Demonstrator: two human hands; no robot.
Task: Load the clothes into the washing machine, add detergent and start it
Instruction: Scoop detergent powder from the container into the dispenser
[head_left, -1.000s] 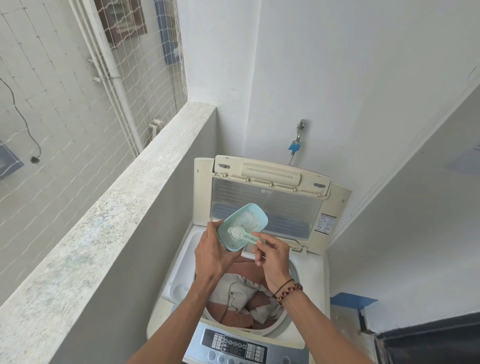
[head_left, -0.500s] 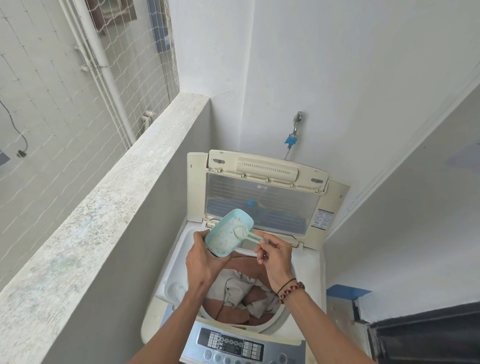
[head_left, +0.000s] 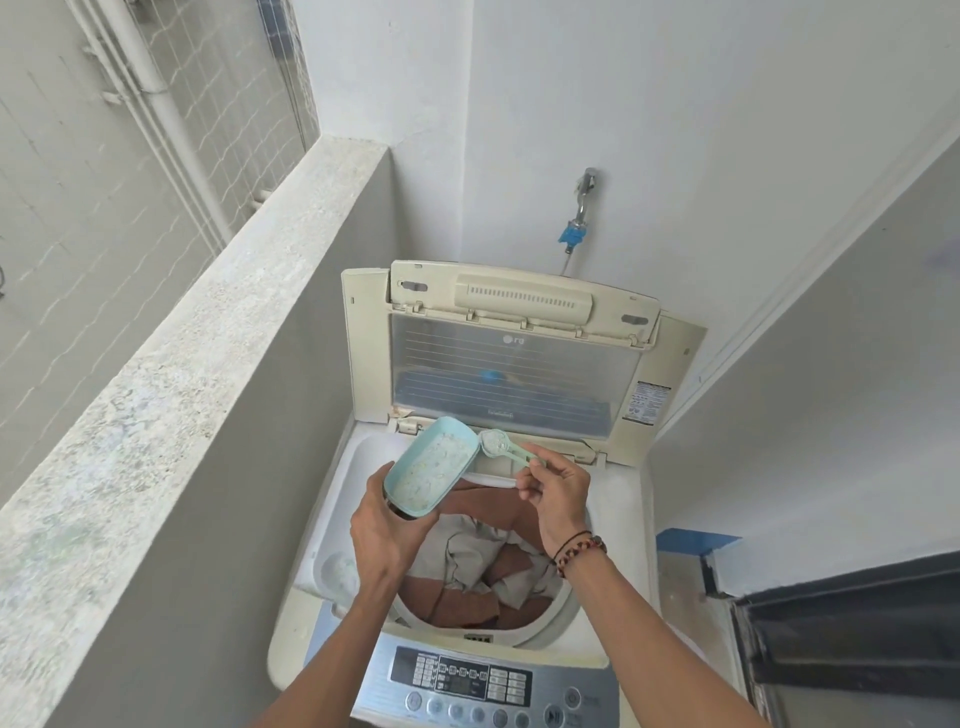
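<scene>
A top-loading washing machine (head_left: 626, 499) stands with its lid (head_left: 514, 364) raised. Brown and beige clothes (head_left: 483, 566) fill the drum. My left hand (head_left: 387, 535) holds a tilted light-teal detergent container (head_left: 431, 470) with white powder inside, above the drum's far left rim. My right hand (head_left: 558, 486) pinches the handle of a small teal scoop (head_left: 501, 447) heaped with powder; the scoop sits just outside the container's upper right edge, over the back of the opening. The control panel (head_left: 462, 680) is at the front.
A concrete parapet (head_left: 171, 374) runs along the left with netting beyond it. A tap (head_left: 582, 208) with a blue fitting sits on the white wall behind the machine. A dark appliance edge (head_left: 852, 639) is at the lower right.
The scoop has come out of the container with powder and moved right past its rim. Both hands have dropped slightly toward the drum, and my view has tilted down.
</scene>
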